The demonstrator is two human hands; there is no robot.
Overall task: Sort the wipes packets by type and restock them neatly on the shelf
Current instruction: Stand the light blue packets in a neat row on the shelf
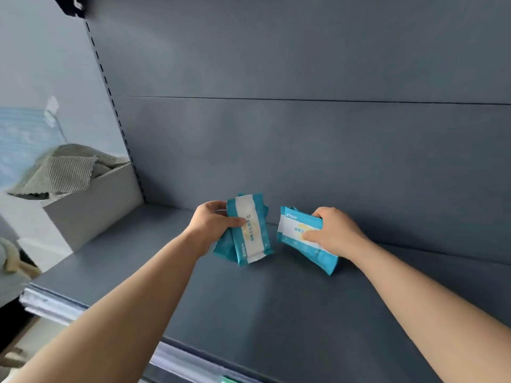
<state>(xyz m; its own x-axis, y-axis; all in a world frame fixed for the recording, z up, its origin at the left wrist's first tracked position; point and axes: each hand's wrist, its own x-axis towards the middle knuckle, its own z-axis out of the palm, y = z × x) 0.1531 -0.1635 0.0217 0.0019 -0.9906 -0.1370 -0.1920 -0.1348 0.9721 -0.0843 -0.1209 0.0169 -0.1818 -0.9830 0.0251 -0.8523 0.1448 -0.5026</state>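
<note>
Head view: our left hand (pixel 210 225) clasps the left wipes packets (pixel 252 236), our right hand (pixel 337 234) the right wipes packets (pixel 293 227), just apart near the back panel (pixel 304 147); shelf (pixel 249 313) spreads wide frontward.

Smooth, matt slate-grey paint across the shelf deck (pixel 276 313), metal by the look, barely a sheen. Same flat finish up the back panel (pixel 304 147) and down the slotted upright (pixel 110 96). Over to the left packets (pixel 253 239): thin plastic film, teal and white, slick, lightly crinkled at the sealed ends. Right packet (pixel 297 226), same glossy film, catching a little light on the white band. Along the front edge, a clear plastic price strip (pixel 47 302), shiny. Off to the side, soft woven striped cloth (pixel 63 172), dull, and a grey box (pixel 91 214) with a smooth matt wall, card or plastic, hard to say.
</note>
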